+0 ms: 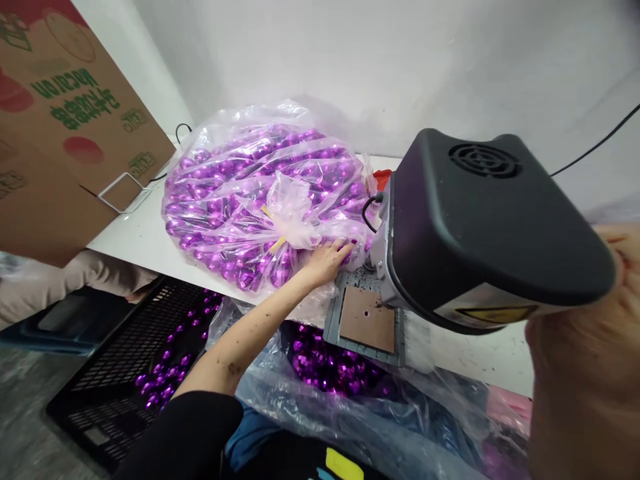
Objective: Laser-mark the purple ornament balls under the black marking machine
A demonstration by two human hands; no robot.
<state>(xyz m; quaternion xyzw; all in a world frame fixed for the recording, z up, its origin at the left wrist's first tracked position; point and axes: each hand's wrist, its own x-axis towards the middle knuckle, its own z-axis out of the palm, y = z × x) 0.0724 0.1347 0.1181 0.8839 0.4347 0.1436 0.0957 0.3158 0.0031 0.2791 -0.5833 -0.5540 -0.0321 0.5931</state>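
A big clear plastic bag (220,220) full of shiny purple mirrored balls lies on the white table, its gathered neck tied with a yellow strip. My left hand (327,260) rests on the bag's near right side, its fingers stretched over the plastic beside the neck. A black-hooded bench drill press (500,227) stands to the right; a brown board (367,319) with a hole lies on its grey base. At the right edge, my right hand (623,267) is wrapped against the end of the hood, its fingers partly hidden.
A printed cardboard box (65,140) stands at the left. Below the table sits a black crate (115,360) with purple balls. Clear plastic sheeting (260,363) with more balls covers my lap. Another person's leg (65,280) shows at the left; a cable (597,143) crosses the wall.
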